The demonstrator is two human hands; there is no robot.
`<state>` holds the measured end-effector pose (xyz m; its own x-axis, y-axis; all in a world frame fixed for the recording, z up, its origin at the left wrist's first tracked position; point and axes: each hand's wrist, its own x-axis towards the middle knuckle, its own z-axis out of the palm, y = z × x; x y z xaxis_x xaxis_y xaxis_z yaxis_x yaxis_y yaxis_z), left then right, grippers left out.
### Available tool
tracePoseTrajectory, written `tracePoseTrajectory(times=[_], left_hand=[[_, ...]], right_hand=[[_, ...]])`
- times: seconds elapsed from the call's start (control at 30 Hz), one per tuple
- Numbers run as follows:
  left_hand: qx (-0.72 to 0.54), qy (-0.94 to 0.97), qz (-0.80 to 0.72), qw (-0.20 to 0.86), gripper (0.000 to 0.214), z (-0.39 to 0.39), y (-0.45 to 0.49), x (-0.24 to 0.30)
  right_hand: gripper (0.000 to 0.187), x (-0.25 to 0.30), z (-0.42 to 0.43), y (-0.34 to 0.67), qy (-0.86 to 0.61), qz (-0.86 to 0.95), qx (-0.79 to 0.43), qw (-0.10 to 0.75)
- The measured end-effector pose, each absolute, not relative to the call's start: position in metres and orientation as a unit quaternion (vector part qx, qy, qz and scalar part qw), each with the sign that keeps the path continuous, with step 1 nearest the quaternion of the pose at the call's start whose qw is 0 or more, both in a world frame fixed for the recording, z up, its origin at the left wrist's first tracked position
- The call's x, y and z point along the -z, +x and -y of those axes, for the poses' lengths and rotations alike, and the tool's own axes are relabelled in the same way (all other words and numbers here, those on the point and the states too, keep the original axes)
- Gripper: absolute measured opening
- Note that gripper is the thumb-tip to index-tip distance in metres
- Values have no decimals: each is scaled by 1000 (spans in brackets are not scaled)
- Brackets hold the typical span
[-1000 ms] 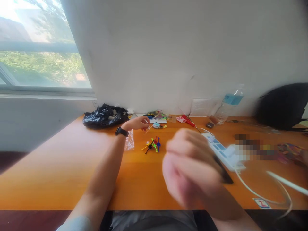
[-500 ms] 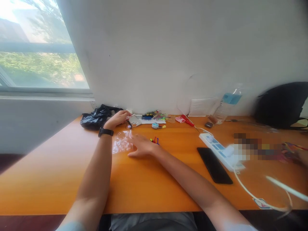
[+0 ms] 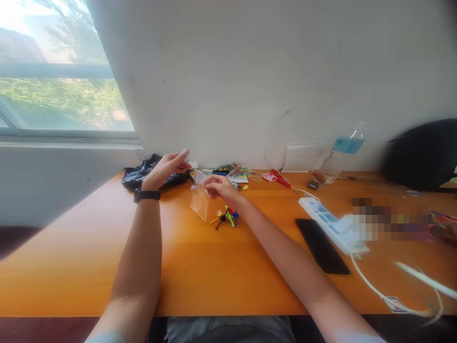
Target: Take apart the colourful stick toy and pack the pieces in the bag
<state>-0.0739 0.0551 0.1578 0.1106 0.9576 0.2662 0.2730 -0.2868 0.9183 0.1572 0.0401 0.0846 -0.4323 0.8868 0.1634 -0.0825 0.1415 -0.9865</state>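
My right hand pinches the top edge of a small clear plastic bag, which hangs just above the orange table. My left hand, with a black watch on its wrist, is raised a little left of the bag with its fingers stretched out; I see nothing in it. A small heap of colourful plastic sticks lies on the table just below my right hand.
A black plastic bag lies at the back left by the wall. More coloured bits sit against the wall. A black phone, a white power strip with cable, a water bottle and a dark backpack are to the right.
My right hand set the phone down on the table, reached left across it and lifted the clear bag. My left hand moved from the back of the table and opened up.
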Motion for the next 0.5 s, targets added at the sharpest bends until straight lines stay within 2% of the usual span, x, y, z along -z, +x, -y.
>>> tracePoseTrajectory(times=[0.13, 0.23, 0.3, 0.37, 0.5], left_hand=[[-405, 673, -382, 487, 43, -66, -60, -136], [-403, 635, -373, 543, 50, -83, -47, -110], [-448, 597, -431, 507, 49, -96, -39, -94], [-519, 536, -530, 403, 47, -108, -36, -81], [-523, 502, -618, 304, 43, -120, -40, -68]], right_hand=[[19, -92, -54, 181, -320, 538, -636, 452], [19, -90, -63, 195, -424, 548, -566, 446], [18, -87, -70, 203, -503, 552, -493, 446], [19, -86, -77, 211, -540, 554, -444, 451], [17, -89, -85, 226, -560, 592, -392, 428]])
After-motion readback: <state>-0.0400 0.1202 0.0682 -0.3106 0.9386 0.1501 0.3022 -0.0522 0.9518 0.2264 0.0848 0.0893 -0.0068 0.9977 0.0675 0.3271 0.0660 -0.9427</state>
